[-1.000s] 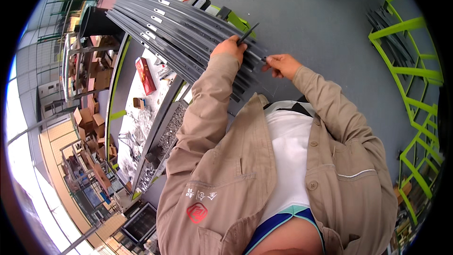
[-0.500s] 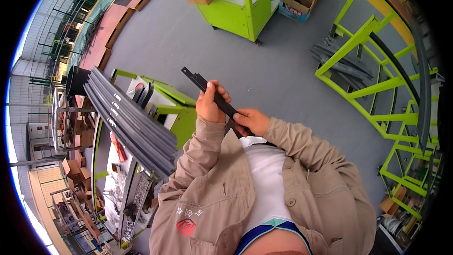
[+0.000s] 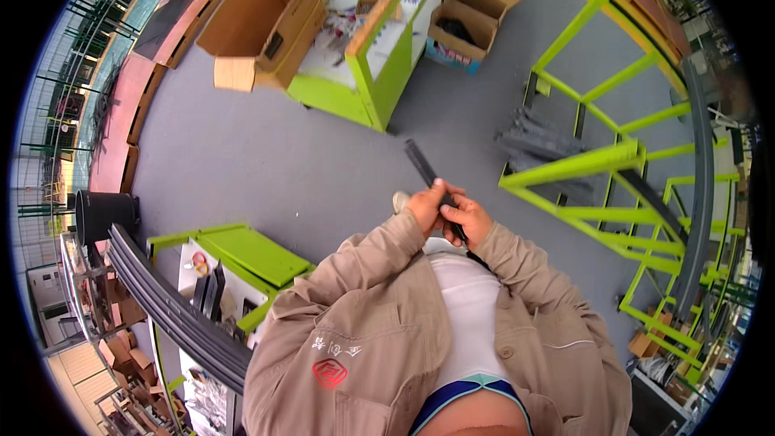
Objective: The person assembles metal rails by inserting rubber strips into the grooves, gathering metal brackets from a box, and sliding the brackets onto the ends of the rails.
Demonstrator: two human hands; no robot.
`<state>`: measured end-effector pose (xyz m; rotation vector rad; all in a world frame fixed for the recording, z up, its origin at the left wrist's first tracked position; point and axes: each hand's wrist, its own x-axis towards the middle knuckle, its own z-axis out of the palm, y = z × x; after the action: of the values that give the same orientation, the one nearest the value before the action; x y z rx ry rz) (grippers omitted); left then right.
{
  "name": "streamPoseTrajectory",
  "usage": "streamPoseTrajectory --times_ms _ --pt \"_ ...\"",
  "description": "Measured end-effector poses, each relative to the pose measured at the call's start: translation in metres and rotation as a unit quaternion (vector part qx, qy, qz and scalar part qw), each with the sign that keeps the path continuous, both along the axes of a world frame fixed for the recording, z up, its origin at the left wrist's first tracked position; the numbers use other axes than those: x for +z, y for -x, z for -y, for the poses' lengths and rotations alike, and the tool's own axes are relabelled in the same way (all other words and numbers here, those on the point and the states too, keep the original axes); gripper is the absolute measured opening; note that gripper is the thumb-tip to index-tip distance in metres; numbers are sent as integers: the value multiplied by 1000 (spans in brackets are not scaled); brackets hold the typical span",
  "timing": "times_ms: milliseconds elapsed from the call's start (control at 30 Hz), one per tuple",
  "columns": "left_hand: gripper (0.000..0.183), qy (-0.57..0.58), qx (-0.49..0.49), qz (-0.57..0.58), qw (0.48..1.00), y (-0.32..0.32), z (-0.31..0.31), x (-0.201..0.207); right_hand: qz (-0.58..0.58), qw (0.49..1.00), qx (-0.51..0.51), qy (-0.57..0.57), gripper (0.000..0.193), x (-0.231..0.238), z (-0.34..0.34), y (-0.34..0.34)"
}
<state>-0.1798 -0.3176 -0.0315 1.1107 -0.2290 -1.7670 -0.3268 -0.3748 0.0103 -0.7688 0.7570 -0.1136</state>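
Note:
A short dark bar (image 3: 419, 161), straight and narrow, slants up and away from my body. My left hand (image 3: 426, 207) is closed around its middle. Just to the right, my right hand (image 3: 469, 221) grips the lower part, close against the left hand. The bar's far end sticks out free above the fingers, while its near part is mostly hidden by my hands. Both hands are in front of my chest, over the grey floor.
A green cart (image 3: 339, 101) with an open cardboard box (image 3: 282, 32) stands ahead. At left, long dark strips (image 3: 161, 307) lie beside a green-framed bench (image 3: 250, 254). Green metal racks (image 3: 573, 169) holding dark bars are at right. A black bin (image 3: 109, 214) stands far left.
My hands have shifted right with the bar and drawn closer together. The view has swung, so the cart and racks appear further left and the strips lower.

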Motion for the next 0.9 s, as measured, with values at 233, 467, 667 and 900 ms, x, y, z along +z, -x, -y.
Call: streamPoseTrajectory --times_ms 233,467,667,900 --pt "43 -17 81 234 969 -96 162 71 -12 972 -220 -86 25 -26 180 -75" --pt "30 -92 237 173 952 -218 156 45 51 932 -312 -177 14 -105 475 -105" --pt "28 -194 565 157 787 -238 166 59 139 912 -326 -209 37 -111 749 -181" --pt "33 -140 591 322 726 -304 249 114 182 956 -224 -54 38 -175 871 -236"
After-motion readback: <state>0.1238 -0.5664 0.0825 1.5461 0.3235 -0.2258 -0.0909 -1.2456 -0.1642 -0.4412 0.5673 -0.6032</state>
